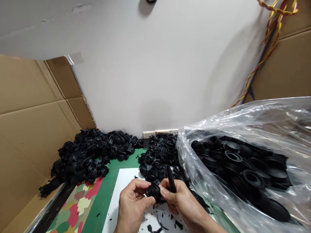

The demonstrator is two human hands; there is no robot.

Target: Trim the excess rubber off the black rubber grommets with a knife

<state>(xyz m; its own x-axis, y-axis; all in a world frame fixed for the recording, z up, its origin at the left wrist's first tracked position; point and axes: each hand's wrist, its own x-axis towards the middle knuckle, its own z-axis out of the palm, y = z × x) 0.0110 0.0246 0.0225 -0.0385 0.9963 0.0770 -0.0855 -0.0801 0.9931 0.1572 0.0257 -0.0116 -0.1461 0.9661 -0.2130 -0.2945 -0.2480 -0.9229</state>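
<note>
Between thumb and fingers, my left hand (134, 202) grips a small black ribbed rubber boot (153, 192) above a white sheet (123, 187). My right hand (178, 197) is closed around a black pen-shaped tool (171, 179), whose upper end points up; its working tip is hidden. The right thumb and forefinger also press against the right side of the boot. Black rubber scraps (155, 228) lie on the sheet below both hands. Just beyond the hands is a heap of black trimmings and ribbed parts (157, 158).
A pile of black ribbed parts (89, 155) lies at the left by a cardboard box (31, 106). On the right, a clear plastic bag (194, 174) holds several larger black rubber pieces (233, 157). A green mat (97, 207) lies under the sheet; twisted wires (269, 53) hang upper right.
</note>
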